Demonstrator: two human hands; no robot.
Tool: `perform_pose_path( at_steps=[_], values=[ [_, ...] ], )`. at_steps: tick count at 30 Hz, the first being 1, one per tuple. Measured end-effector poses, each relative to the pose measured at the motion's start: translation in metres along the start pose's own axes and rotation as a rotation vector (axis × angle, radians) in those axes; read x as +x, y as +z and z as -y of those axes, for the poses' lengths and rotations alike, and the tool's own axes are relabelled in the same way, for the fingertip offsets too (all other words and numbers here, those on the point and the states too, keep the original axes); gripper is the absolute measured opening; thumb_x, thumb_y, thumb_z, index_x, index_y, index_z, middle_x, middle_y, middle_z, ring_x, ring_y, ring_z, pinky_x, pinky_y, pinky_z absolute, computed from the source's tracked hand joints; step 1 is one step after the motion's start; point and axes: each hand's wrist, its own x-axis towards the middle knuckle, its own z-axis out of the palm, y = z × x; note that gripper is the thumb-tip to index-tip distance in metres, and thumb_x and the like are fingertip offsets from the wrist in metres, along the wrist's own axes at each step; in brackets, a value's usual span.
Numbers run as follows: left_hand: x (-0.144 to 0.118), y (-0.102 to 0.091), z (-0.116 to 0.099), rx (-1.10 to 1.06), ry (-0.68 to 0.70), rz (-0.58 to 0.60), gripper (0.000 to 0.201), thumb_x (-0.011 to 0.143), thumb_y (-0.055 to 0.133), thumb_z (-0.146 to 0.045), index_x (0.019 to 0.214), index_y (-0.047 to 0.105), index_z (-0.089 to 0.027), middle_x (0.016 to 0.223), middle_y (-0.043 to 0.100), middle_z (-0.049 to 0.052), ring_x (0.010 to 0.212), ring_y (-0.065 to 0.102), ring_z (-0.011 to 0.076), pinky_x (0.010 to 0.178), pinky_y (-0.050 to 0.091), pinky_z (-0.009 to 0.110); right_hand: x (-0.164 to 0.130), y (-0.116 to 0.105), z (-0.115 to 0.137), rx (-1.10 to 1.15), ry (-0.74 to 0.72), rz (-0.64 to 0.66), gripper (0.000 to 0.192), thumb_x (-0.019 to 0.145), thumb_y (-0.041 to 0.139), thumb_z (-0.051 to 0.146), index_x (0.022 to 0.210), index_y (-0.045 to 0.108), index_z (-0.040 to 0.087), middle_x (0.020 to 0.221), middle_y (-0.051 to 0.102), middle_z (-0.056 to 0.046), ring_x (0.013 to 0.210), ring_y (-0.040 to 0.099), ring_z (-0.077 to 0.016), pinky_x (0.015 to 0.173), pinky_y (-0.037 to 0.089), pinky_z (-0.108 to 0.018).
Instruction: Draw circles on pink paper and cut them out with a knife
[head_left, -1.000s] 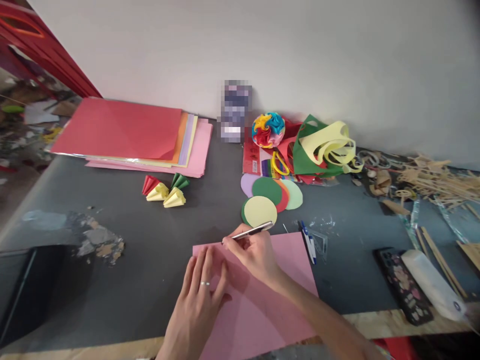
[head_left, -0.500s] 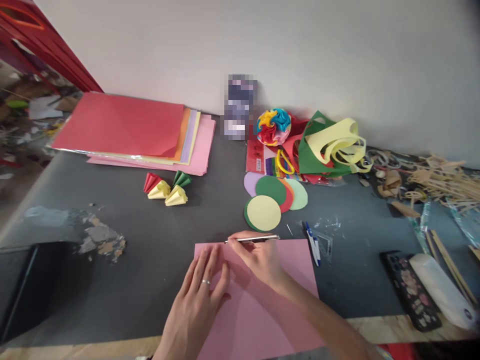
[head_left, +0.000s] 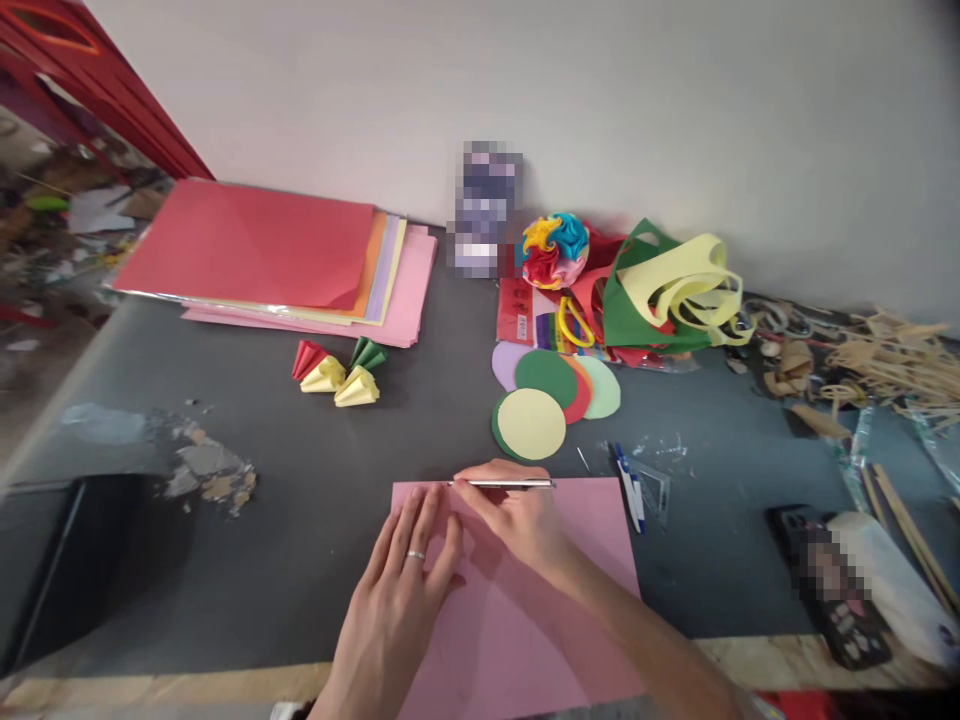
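A pink sheet of paper (head_left: 525, 640) lies in front of me on the grey table. My left hand (head_left: 409, 570), with a ring on one finger, rests flat on its left part, fingertips near the far edge. My right hand (head_left: 517, 520) is closed around a slim silver pen-like tool (head_left: 514, 484), held nearly level along that far edge. Its tip points left, close to my left fingertips; its exact kind is unclear. Just beyond the sheet are several cut paper circles (head_left: 532, 424), a pale yellow one on top.
Coloured paper sheets (head_left: 262, 245) are stacked at the back left, with folded paper cones (head_left: 356, 387) nearer. Blue-and-white pens (head_left: 630, 490) and a clear set square (head_left: 654, 495) lie right of the sheet. Farther right are a phone (head_left: 847, 620) and wooden sticks (head_left: 892, 350).
The silver tool has tilted slightly to lie more level along the paper's edge. My left hand stays in place on the sheet. The whole view has shifted a little.
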Motion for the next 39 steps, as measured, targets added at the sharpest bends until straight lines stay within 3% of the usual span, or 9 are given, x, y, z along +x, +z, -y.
perform_pose_path(
  at_steps=[10,16,25,35,39],
  values=[
    [-0.002,-0.003,0.003,-0.009,-0.024,0.044,0.069,0.090,0.060,-0.019,0.156,0.038,-0.020,0.166,0.041,0.009,0.151,0.043,0.0257,0.123,0.044,0.041,0.001,-0.005,-0.002,-0.005,-0.007,0.055,0.018,0.095,0.066,0.030,0.083,0.077,0.022,0.075,0.076,0.000,0.065,0.064,-0.0137,0.063,0.048,-0.026],
    [0.003,-0.002,0.003,-0.037,-0.078,-0.017,0.070,0.092,0.051,-0.013,0.159,0.033,-0.017,0.164,0.045,0.004,0.147,0.049,0.0203,0.123,0.042,0.035,-0.003,-0.009,-0.001,0.000,0.017,0.074,0.021,0.097,0.064,0.032,0.086,0.077,0.020,0.080,0.077,-0.002,0.070,0.068,-0.0146,0.067,0.051,-0.026],
    [0.005,-0.007,0.002,-0.005,-0.049,-0.059,0.069,0.090,0.049,-0.010,0.157,0.036,-0.012,0.160,0.051,0.007,0.143,0.053,0.0198,0.128,0.033,0.033,-0.007,-0.012,0.000,-0.053,-0.006,0.061,0.021,0.097,0.063,0.030,0.084,0.076,0.020,0.076,0.075,-0.001,0.064,0.064,-0.0126,0.063,0.047,-0.024],
    [0.006,-0.005,0.000,0.067,-0.032,-0.025,0.077,0.083,0.048,-0.006,0.158,0.034,-0.012,0.163,0.047,0.007,0.144,0.053,0.0216,0.118,0.048,0.035,-0.020,-0.015,-0.011,-0.102,-0.062,0.034,0.019,0.097,0.063,0.025,0.078,0.068,0.021,0.067,0.064,0.005,0.058,0.054,-0.0088,0.059,0.039,-0.023],
    [0.008,-0.006,-0.002,0.059,-0.030,-0.037,0.084,0.076,0.049,-0.002,0.158,0.038,-0.018,0.161,0.049,0.005,0.142,0.056,0.0234,0.114,0.052,0.038,-0.026,-0.014,-0.011,-0.107,-0.056,0.017,0.024,0.098,0.061,0.025,0.075,0.064,0.021,0.065,0.060,0.006,0.058,0.051,-0.0083,0.058,0.038,-0.023]
  ],
)
